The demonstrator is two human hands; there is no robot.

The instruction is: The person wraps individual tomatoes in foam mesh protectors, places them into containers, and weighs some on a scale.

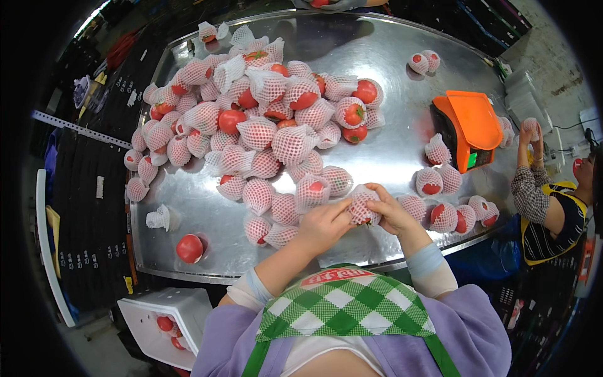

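Observation:
A tomato in a white foam net sleeve (363, 205) is held between my two hands, just above the front part of the metal table (226, 257). My right hand (390, 209) grips it from the right, with the thumb across the net. From the left, the fingers of my left hand (328, 220) pinch the sleeve's side. Green leaves show at the tomato's lower end. Close to my left hand lie more netted tomatoes (284, 209), the near edge of a large heap (264, 118). Another netted tomato (412, 207) sits just right of my right hand.
An orange weighing scale (471, 125) stands at the right, with several netted tomatoes around it. A bare tomato (189, 248) and a loose foam net (158, 218) lie front left. A white foam box (188, 301) holds tomatoes below. A co-worker (549, 202) at right holds a netted tomato.

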